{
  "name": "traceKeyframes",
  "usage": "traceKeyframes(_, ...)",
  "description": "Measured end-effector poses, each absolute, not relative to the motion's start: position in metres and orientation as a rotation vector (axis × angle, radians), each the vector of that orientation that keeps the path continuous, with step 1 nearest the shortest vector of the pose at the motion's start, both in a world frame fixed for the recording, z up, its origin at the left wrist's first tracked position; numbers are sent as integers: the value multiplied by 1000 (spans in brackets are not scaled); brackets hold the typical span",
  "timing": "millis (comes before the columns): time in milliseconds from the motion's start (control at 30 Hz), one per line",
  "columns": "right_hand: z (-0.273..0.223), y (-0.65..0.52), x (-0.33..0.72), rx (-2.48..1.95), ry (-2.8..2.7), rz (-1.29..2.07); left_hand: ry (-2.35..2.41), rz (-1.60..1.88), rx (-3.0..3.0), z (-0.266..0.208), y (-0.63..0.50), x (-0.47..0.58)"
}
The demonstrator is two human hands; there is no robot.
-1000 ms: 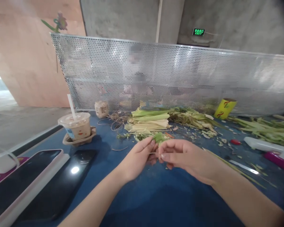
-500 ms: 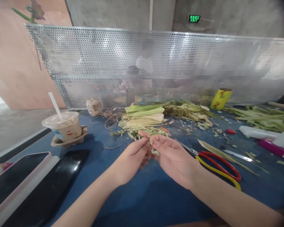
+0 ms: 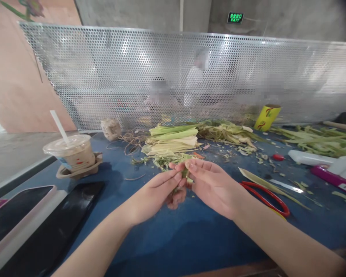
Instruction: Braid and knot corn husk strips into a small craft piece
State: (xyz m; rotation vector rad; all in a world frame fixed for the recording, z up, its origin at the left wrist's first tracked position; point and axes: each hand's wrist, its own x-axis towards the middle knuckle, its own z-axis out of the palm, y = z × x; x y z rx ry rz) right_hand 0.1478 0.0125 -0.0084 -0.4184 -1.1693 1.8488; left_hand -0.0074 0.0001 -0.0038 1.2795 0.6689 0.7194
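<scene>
Over the middle of the blue table, my left hand (image 3: 154, 196) and my right hand (image 3: 215, 186) meet at the fingertips. Both are closed in a pinch on a small green strip of corn husk (image 3: 185, 174), mostly covered by the fingers. Just beyond them lies a heap of small green husk scraps (image 3: 165, 161). Behind that sits a neat stack of pale green corn husks (image 3: 173, 139), with looser, drier husks (image 3: 227, 134) to its right. Scissors with red and yellow handles (image 3: 272, 196) lie beside my right forearm, partly hidden by it.
At left stand a lidded drink cup (image 3: 75, 156) in a cardboard holder and two dark-screened devices, one a black tablet (image 3: 54, 223). Twine (image 3: 132, 141) lies behind. Right are a knife blade (image 3: 286, 186), a white-and-purple glue gun (image 3: 331, 175) and a yellow tube (image 3: 267, 117). A perforated metal screen (image 3: 103, 77) backs the table.
My left hand has shifted its fingers on the husk strip, its lower fingers now showing beneath. My right forearm covers more of the scissors. Behind the screen, a person has moved right.
</scene>
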Motion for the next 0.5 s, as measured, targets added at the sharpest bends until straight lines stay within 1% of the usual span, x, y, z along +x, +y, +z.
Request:
traceKeyframes(133, -7, 12, 147, -414, -1173, 1830, 726, 735, 1314, -4, -1, -6)
traceKeyframes(267, -5, 9, 147, -542, -1160, 1720, 977, 977, 1526, -8, -1, -2)
traceKeyframes(333, -4, 9, 150, -597, -1182, 1693, 1053, 1041, 1539, -8, 1, -1)
traceKeyframes(433, -5, 13, 157, -729, -1447, 1644, 1125, 1057, 1475, -5, 3, -2)
traceKeyframes(500, -6, 17, 162, -843, -1657, 1546, 1166, 1064, 1489, -2, 3, -3)
